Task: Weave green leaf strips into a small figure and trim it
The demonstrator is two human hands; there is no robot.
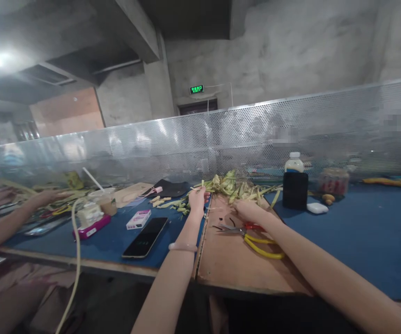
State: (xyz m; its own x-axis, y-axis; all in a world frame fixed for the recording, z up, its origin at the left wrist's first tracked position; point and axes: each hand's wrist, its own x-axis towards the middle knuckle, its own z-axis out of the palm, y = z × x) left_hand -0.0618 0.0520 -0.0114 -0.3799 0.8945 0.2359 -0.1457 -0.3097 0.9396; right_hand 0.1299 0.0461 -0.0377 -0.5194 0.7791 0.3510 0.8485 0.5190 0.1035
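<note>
My left hand is over the seam of the table, its fingers curled together around a thin pale green plant strip. My right hand reaches to the front of a heap of dried, pale green and straw-coloured leaves; its fingertips are low by the board and too small to make out. Yellow-handled scissors lie below my right wrist on the brown board. Beside them, red handles are partly covered by my forearm.
Left of my arm lie a phone, a small white-and-pink box and a tissue pack. A drink cup stands behind. On the right are a black container, a white case and a jar. A co-worker's hand is far left.
</note>
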